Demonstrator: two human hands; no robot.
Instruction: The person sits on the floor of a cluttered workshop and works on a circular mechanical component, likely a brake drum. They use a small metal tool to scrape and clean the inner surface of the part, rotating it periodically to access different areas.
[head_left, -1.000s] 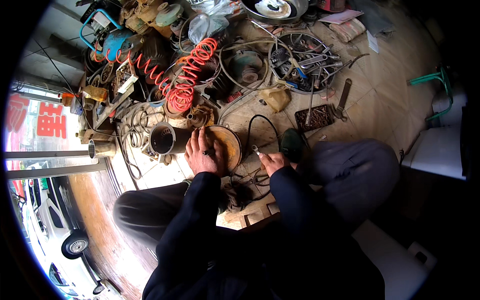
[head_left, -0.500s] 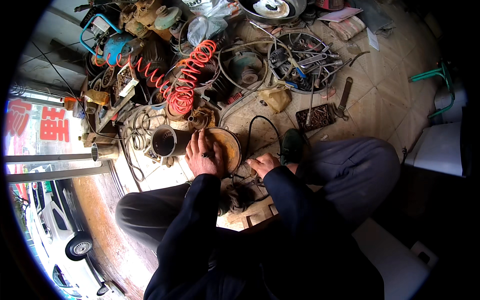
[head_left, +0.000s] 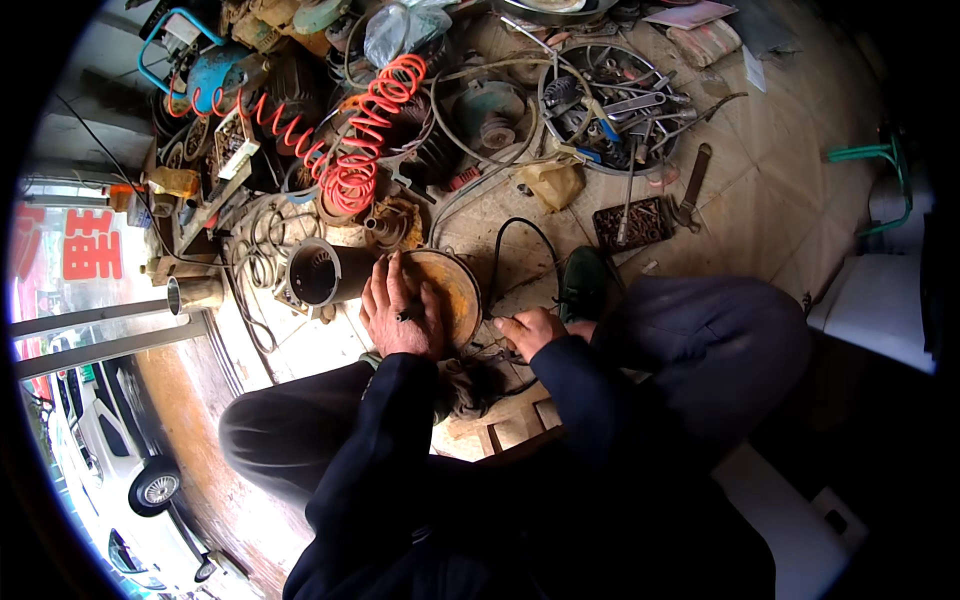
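A rusty orange-brown round metal plate [head_left: 456, 295] stands between my knees. My left hand [head_left: 398, 315] lies against its left side, fingers stretched and somewhat spread; a short dark stub shows between them, and their undersides are hidden. Just right of the plate, my right hand [head_left: 533, 330] is closed, its thumb towards the rim. Something thin seems to poke out of it, too small to name. Left of my left hand lies a dark hollow metal cylinder [head_left: 345, 275]. Under my hands is a dark, crumpled bundle [head_left: 468, 388].
A coiled red air hose [head_left: 350, 180] trails over greasy machine parts at the back left. Farther right are a round basin of wrenches [head_left: 632, 104], a tray of bolts [head_left: 636, 225] and a hammer [head_left: 692, 190]. A shiny metal cup [head_left: 196, 294] sits by the glass door.
The whole view has shifted slightly. My left hand stays on the rusty plate, and my right hand stays closed beside it with little visible movement.
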